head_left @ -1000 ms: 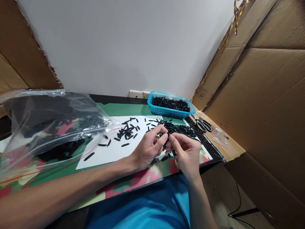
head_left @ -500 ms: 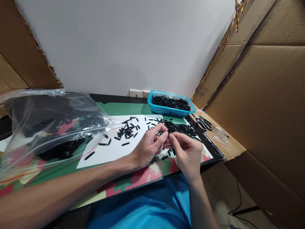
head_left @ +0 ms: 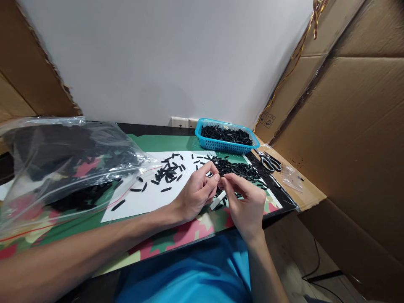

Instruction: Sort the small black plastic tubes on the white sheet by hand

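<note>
My left hand (head_left: 198,190) and my right hand (head_left: 246,201) meet over the right part of the white sheet (head_left: 123,213). Both are closed in a pinch, fingertips nearly touching, on a small black piece (head_left: 221,175) that is mostly covered by the fingers. Behind and beneath them spreads a heap of short black strips (head_left: 243,169). A smaller loose group of black strips (head_left: 168,173) lies to the left of my left hand. Just below the fingertips, a small white block (head_left: 218,200) rests among the strips.
A blue basket (head_left: 227,147) full of black pieces stands at the back. Scissors (head_left: 268,162) and a small clear bag (head_left: 292,179) lie to the right. A large clear zip bag (head_left: 72,155) covers the left side. Cardboard (head_left: 356,126) walls the right.
Both hands have shifted slightly left, still pinched together. The right hand has tilted a little, and more of the white block shows beneath the fingers.
</note>
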### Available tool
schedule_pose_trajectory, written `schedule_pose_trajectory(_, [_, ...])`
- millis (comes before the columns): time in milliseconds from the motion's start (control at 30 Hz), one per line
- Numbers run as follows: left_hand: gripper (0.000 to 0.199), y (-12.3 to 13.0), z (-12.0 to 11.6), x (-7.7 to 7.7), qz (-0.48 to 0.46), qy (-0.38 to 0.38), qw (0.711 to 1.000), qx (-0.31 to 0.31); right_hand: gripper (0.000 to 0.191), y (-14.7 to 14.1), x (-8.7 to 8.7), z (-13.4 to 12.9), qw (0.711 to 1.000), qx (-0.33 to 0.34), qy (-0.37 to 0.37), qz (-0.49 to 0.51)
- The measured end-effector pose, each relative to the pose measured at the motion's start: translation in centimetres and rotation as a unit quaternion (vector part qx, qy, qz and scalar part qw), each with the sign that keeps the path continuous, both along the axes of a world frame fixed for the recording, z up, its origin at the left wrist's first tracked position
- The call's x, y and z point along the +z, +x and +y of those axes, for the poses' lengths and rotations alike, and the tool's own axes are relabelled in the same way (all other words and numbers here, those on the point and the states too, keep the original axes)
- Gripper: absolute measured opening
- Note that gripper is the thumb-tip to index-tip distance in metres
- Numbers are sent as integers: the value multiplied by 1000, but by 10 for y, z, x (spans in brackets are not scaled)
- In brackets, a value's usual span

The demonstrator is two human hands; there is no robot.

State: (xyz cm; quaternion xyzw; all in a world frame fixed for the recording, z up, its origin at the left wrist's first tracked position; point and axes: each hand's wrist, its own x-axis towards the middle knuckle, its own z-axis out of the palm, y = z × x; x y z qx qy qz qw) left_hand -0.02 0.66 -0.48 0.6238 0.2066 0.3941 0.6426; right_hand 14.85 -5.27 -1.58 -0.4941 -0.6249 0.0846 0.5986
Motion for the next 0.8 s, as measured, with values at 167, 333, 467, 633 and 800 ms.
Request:
schedule_pose_trajectory(167, [31, 0, 1, -1, 9, 10, 1000, 5, 14, -1, 1, -1, 1000, 8, -17, 21])
schedule_pose_trajectory(333, [29, 0, 1, 1, 17, 17, 1000, 15, 16, -3, 4, -3, 996, 32, -57, 68])
schedule_pose_trajectory(467, [29, -1, 1, 3, 21, 31, 999, 27, 18, -5, 4, -2, 991, 54, -65, 101])
schedule_pose_trajectory(633, [32, 0, 1, 4, 20, 30, 999, 36, 15, -6, 5, -1, 984, 66, -68, 149])
schedule_pose_trajectory(800, [35, 1, 1, 2, 7, 25, 1000, 14, 14, -5, 5, -2, 982, 69, -67, 163])
